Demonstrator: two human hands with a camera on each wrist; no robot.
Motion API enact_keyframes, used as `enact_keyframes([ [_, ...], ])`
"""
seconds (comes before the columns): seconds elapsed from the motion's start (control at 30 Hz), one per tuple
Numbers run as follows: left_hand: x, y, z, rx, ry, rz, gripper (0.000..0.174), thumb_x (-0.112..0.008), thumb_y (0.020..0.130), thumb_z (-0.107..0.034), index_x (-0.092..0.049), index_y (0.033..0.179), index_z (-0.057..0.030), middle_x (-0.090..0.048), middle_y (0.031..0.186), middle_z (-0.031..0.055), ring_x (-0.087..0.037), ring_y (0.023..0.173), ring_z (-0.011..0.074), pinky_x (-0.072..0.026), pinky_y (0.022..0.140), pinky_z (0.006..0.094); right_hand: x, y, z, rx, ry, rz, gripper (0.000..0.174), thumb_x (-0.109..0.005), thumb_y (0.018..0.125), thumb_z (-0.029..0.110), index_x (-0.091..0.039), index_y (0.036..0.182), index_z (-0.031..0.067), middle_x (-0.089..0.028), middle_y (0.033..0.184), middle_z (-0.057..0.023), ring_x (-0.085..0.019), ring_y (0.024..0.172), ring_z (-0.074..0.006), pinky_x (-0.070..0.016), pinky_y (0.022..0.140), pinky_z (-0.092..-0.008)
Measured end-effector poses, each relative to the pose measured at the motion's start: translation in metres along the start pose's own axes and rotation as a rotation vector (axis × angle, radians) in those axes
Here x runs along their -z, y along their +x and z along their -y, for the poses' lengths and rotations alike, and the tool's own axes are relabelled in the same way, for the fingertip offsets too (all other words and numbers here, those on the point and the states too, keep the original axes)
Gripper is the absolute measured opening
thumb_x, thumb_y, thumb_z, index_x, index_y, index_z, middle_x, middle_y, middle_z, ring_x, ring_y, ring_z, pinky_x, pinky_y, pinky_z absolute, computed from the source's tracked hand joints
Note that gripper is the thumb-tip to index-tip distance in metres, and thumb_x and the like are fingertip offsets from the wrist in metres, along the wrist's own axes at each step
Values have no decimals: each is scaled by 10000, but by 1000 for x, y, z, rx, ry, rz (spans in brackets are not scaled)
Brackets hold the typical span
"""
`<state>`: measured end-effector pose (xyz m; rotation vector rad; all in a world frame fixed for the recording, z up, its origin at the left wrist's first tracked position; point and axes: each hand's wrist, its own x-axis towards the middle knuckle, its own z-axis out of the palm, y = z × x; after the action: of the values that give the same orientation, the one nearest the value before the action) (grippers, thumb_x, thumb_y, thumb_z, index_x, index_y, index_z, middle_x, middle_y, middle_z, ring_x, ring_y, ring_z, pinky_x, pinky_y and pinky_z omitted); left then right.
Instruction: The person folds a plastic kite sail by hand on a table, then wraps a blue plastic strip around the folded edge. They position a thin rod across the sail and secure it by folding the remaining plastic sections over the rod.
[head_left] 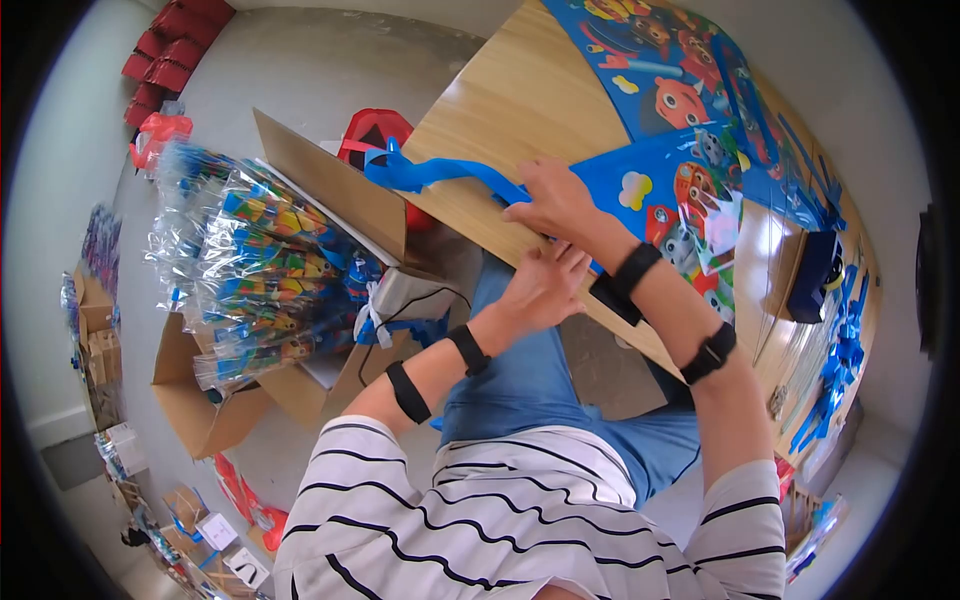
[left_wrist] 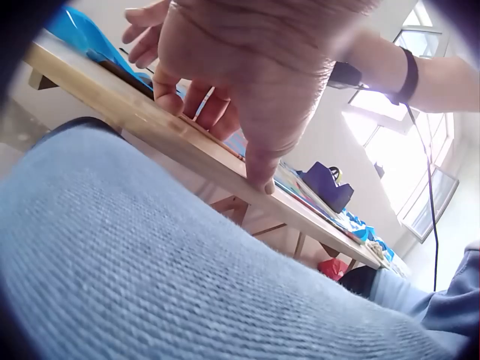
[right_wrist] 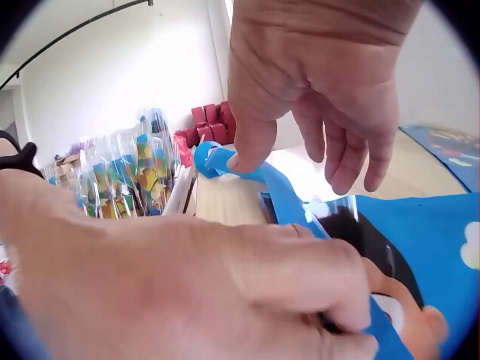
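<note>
A blue kite [head_left: 640,190] printed with cartoon figures lies on the wooden table, reaching its near edge. My left hand [head_left: 545,287] rests at that edge; in the left wrist view its fingers [left_wrist: 199,101] bend down onto the kite's border, the thumb standing apart on the table edge. Just beyond it, my right hand [head_left: 560,200] is over a blue ribbon tail [head_left: 440,172] that runs left off the kite. Seen from the right wrist, the thumb comes down close by the ribbon [right_wrist: 277,187] while the other fingers hang loose.
Another printed kite [head_left: 660,60] lies farther back. Thin rods, a dark blue holder [head_left: 815,275] and blue ribbons [head_left: 845,340] are at the table's right. On the left, cardboard boxes [head_left: 200,385] hold kites in clear plastic bags [head_left: 260,270]. Red boxes [head_left: 175,50] are stacked by the wall.
</note>
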<state>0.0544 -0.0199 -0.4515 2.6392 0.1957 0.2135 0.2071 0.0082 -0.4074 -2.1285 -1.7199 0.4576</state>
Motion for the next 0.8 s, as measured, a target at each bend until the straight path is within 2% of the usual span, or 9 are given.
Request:
enact_keyframes([
  [0.17, -4, -3, -1, -19, 29, -125, 657, -786, 850, -408, -660, 1403, -77, -624, 1444, 160, -523, 1358, 396, -427, 1027, 549, -27, 44, 25, -19, -115, 22, 620, -911, 711, 479, -739, 1082, 13, -699, 1149, -191, -649, 1140, -397, -561, 891, -527],
  [0.2, -2, -3, -3, 14, 70, -2, 630, -766, 872, -402, -660, 1417, -106, -641, 1437, 177, -539, 1357, 392, -408, 1072, 557, -27, 50, 29, -33, -143, 49, 614, -911, 717, 473, -749, 1098, 20, -704, 1154, -169, -649, 1150, -373, -558, 901, -529],
  [0.23, -12, -1, 0, 54, 52, 93, 635, -758, 883, -413, -653, 1425, -99, -639, 1447, 185, -546, 1371, 384, -392, 1107, 579, -27, 54, 33, -39, -167, 59, 479, -867, 782, 378, -754, 1086, 25, -702, 1162, -174, -652, 1146, -372, -564, 879, -523],
  [0.3, -10, 0, -1, 34, 57, 56, 643, -752, 894, -421, -645, 1432, -85, -635, 1461, 173, -559, 1374, 373, -394, 1119, 591, -37, 63, 28, -21, -236, 30, 410, -789, 819, 312, -742, 1075, -5, -726, 1084, -190, -685, 1063, -415, -565, 881, -538],
  [0.4, -1, 3, -5, 74, 45, 178, 628, -755, 895, -419, -648, 1425, -101, -643, 1448, 151, -559, 1371, 378, -412, 1111, 594, -46, 72, 16, -8, -256, 48, 337, -749, 810, 214, -745, 1059, -14, -745, 1031, -203, -722, 924, -436, -585, 807, -554],
  [0.5, 2, 4, -6, 23, 5, -42, 607, -761, 894, -419, -652, 1413, -124, -639, 1440, 128, -546, 1384, 343, -455, 1054, 546, -50, 75, 7, -195, 105, -328, 111, -712, 809, 110, -762, 833, 14, -744, 860, -183, -742, 821, -377, -589, 708, -503],
  [0.6, 3, 3, -10, -3, 84, -88, 646, -794, 865, -411, -639, 1405, -91, -611, 1446, 118, -531, 1390, 312, -478, 986, 490, -12, 66, -12, -553, 1060, -188, 178, -684, 892, 106, -712, 982, -45, -763, 949, -198, -760, 782, -339, -623, 704, -443],
  [0.7, 9, 3, -11, 44, 73, 7, 722, -828, 824, -421, -614, 1408, -54, -568, 1474, 112, -516, 1401, 302, -492, 927, 479, 26, 31, -29, -508, 1501, -393, 165, -658, 958, 89, -702, 1028, -54, -751, 928, -194, -756, 791, -299, -631, 714, -403],
  [0.8, 12, 5, -6, 39, 93, 41, 777, -836, 813, -438, -586, 1428, -35, -548, 1483, 121, -498, 1422, 314, -500, 927, 499, 71, -20, -55, -533, 1593, -658, 154, -643, 998, 80, -680, 1068, -52, -748, 969, -223, -749, 852, -320, -641, 792, -422],
])
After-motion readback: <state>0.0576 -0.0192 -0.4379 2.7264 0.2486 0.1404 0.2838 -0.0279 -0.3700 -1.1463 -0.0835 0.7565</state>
